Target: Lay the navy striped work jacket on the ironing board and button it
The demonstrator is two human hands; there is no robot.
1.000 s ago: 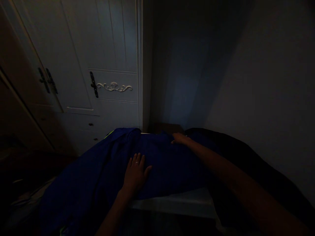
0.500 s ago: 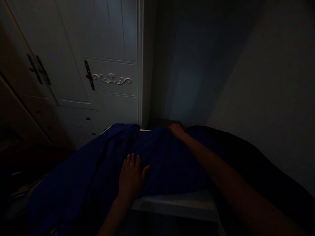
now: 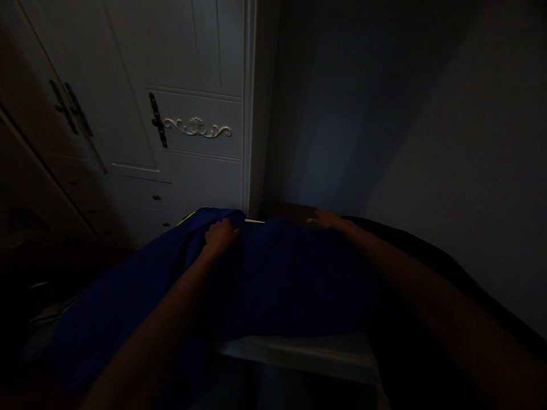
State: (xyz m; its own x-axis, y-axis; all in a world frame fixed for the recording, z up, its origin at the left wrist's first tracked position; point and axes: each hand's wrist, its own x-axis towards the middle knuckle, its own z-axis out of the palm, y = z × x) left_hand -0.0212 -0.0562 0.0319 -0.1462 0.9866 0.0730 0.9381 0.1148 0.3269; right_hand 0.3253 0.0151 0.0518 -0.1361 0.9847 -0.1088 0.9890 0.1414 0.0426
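Observation:
A dark blue cloth or garment (image 3: 277,279) lies spread over a pale table or bench (image 3: 299,350) and hangs down on the left. At its far left edge, my left hand (image 3: 221,234) has its fingers curled onto the fabric. My right hand (image 3: 328,220) rests at the far right edge of the cloth, its thumb held apart from the fingers. Black fabric (image 3: 410,250) extends on the right beneath and beyond my right arm. The scene is very dim, so fine folds are hard to make out.
A white wardrobe (image 3: 205,182) with dark handles and a carved ornament (image 3: 197,126) stands behind on the left. A plain wall (image 3: 461,171) rises at the right. Dim items (image 3: 43,313) lie low at the far left.
My left hand has moved forward from lying flat on the middle of the cloth to its far edge, and its fingers have curled. My right hand has shifted slightly right.

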